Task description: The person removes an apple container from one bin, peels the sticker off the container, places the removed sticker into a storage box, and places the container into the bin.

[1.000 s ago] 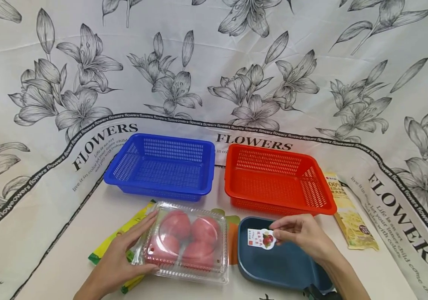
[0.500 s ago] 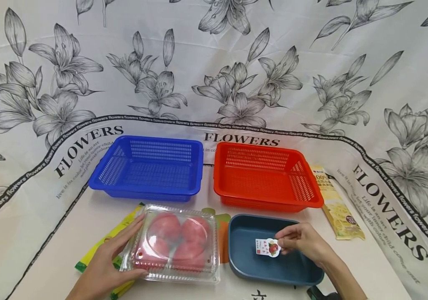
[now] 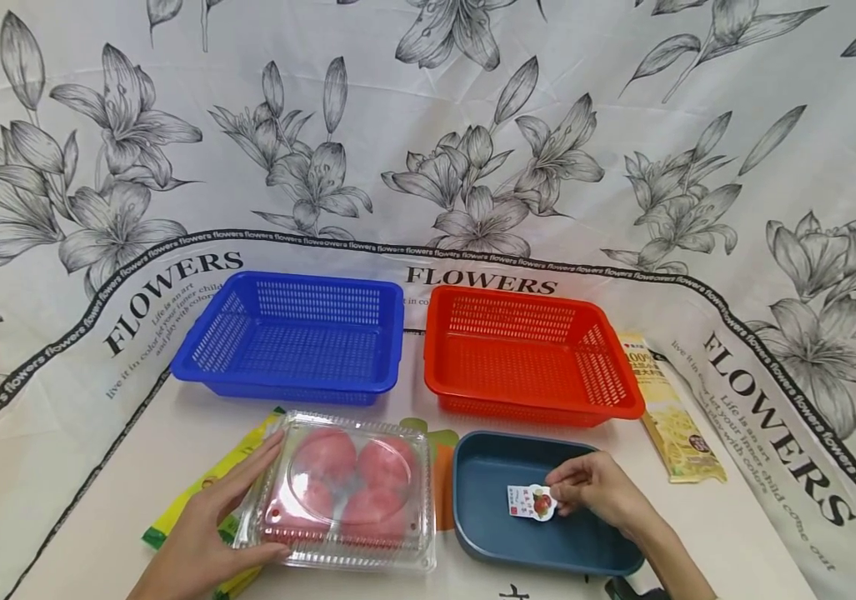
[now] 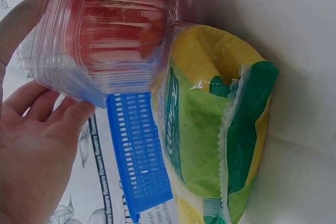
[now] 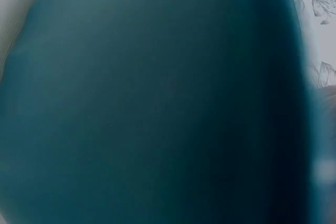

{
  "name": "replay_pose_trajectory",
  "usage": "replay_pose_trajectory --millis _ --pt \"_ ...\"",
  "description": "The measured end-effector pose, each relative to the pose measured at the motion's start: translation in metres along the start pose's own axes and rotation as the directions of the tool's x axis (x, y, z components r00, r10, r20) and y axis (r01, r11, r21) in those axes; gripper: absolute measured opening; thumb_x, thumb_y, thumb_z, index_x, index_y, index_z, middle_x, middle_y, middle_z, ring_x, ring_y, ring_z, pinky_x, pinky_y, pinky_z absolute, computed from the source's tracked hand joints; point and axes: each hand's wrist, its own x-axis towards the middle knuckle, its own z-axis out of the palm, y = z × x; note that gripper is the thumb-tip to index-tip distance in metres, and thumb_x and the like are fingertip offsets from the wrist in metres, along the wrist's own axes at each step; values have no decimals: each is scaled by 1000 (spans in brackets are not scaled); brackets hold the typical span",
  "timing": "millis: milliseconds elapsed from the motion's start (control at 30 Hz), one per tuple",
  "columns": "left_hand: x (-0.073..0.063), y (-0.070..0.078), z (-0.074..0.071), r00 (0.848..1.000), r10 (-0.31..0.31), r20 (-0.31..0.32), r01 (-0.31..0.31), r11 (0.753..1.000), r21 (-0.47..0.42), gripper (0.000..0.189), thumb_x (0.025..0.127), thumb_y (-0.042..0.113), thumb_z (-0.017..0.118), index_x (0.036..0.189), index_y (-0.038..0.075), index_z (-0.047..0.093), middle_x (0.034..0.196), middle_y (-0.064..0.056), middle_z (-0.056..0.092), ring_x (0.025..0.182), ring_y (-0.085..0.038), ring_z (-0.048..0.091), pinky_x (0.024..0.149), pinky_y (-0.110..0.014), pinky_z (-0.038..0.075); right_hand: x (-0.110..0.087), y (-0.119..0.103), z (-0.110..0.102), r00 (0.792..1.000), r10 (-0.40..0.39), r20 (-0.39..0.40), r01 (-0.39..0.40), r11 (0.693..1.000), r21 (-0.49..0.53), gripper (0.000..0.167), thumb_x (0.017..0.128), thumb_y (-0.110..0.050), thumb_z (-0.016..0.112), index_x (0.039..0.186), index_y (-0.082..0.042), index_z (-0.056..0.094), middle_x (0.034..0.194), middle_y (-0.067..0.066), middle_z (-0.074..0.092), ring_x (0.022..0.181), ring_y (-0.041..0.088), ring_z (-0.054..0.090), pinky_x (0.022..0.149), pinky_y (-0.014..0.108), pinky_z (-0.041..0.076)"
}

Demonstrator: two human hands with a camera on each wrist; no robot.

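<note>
A lidded clear plastic box of red round fruit (image 3: pixel 352 492) is held at its left side by my left hand (image 3: pixel 202 525), thumb toward the front and fingers toward the back. In the left wrist view, a yellow-green plastic bag (image 4: pixel 199 129) lies against the box's underside. On the right, my right hand (image 3: pixel 600 496) pinches a small white card with a red fruit picture (image 3: pixel 531 502) between thumb and fingers. The card is over the inside of a dark blue tray (image 3: pixel 503 542); whether it touches the bottom I cannot tell. That tray (image 5: pixel 147 98) fills most of the right wrist view, blurred.
Behind stand a blue perforated basket (image 3: pixel 307 346) and a red perforated basket (image 3: pixel 525 358), side by side. A yellow food packet (image 3: pixel 678 425) lies right of the red one. A flower-printed cloth (image 3: pixel 307 117) hangs behind the table.
The head view has shifted a little to the right. My right hand has brought the card from the tray's back left toward its middle. My left hand keeps its hold on the box.
</note>
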Motion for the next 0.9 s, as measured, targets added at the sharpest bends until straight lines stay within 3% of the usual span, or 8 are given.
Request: replay_pose_trajectory --millis 233,500,900 --pt "0 1 0 1000 -2 1 2 1000 8 107 75 24 101 165 12 45 172 -8 40 156 7 28 115 -12 36 -1 -2 9 994 -6 -109 -8 992 -129 8 90 15 74 97 18 73 80 16 76 67 26 74 59 34 68" --pt "1 1 1 1000 -19 1 19 1000 8 106 75 24 101 165 14 45 172 -8 40 156 8 27 115 -12 35 1 -6 21 957 96 -273 -166 955 -248 8 83 13 82 87 7 77 71 8 73 57 19 68 54 31 66" --pt "0 1 0 999 -37 12 36 999 20 106 76 27 100 166 14 45 173 -6 39 156 9 26 115 -12 34 5 2 26 951 104 -290 -196 931 -307 9 82 9 85 84 4 78 70 5 71 59 17 65 54 28 64"
